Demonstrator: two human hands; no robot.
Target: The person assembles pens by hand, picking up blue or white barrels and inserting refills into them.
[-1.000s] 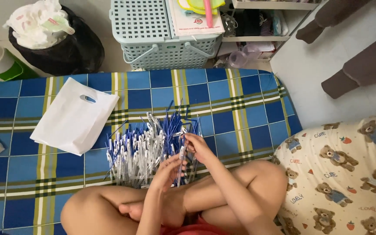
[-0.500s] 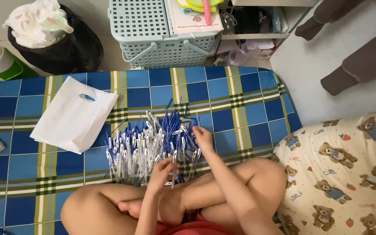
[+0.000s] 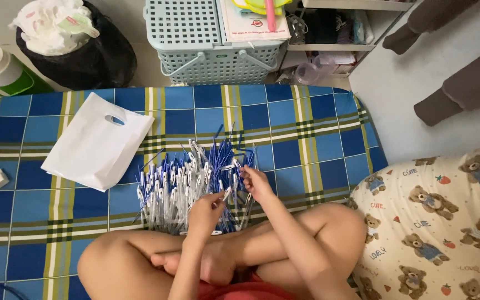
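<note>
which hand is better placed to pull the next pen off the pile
Probably the right hand: it sits on the right edge of the pen pile, fingers among the loose blue refills. The left hand is at the pile's near edge and seems to pinch a pen already.

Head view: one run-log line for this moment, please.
left hand: holds white pen | right hand: in pen pile | surface: checked mat

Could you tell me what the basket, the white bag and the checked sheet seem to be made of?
Basket: likely moulded plastic, matte pale blue-grey, with a lattice of small holes. White bag: thin, smooth plastic film, judging by its punched handle hole. Checked sheet: apparently woven cloth, matte, slightly wrinkled.
</note>
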